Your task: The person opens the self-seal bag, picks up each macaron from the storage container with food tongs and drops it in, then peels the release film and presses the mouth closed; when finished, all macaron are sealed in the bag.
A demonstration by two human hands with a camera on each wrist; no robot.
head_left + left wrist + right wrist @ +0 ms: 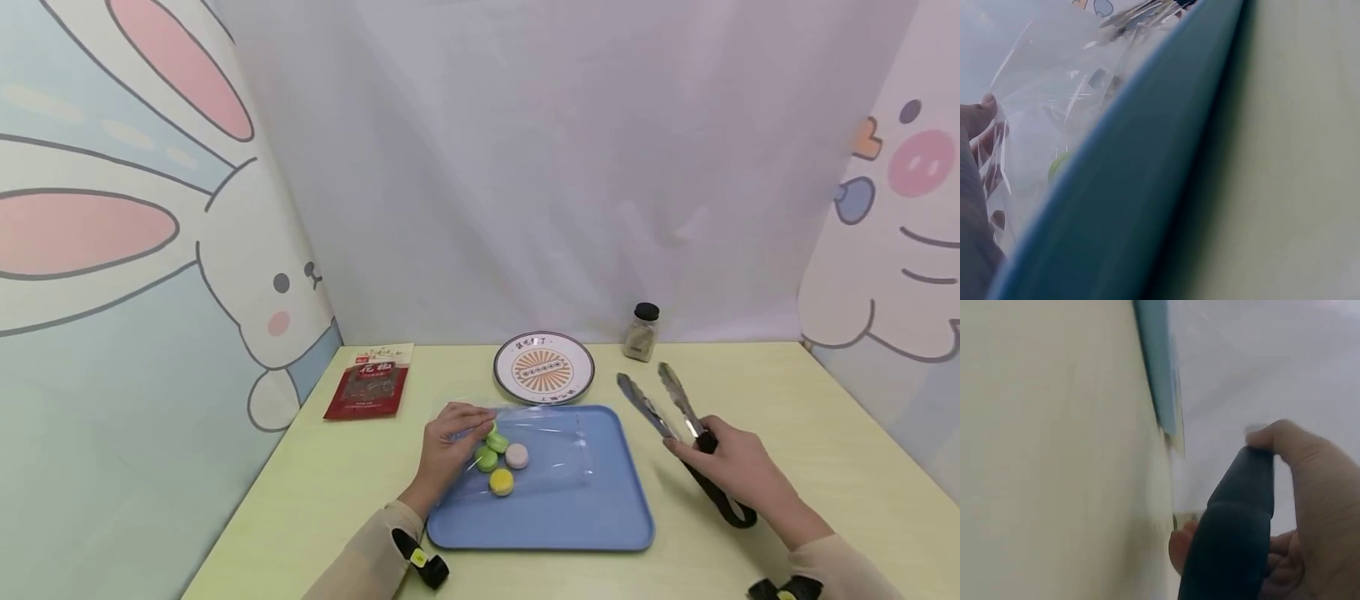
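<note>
Left hand [450,450]: fingers pinch the left end of a clear plastic bag [555,454], which spreads rightward from them over the blue tray [555,527]. Green macarons [487,459] just beside these fingers, pink macaron [517,456] to their right, yellow macaron [502,482] nearer the person; inside or under the film, cannot tell. Right hand [738,467]: fingers round the metal tongs [648,406], tips apart ahead of them. Risks: a tug on slack film could scatter macarons; a hard tong squeeze could crack shells.
</note>
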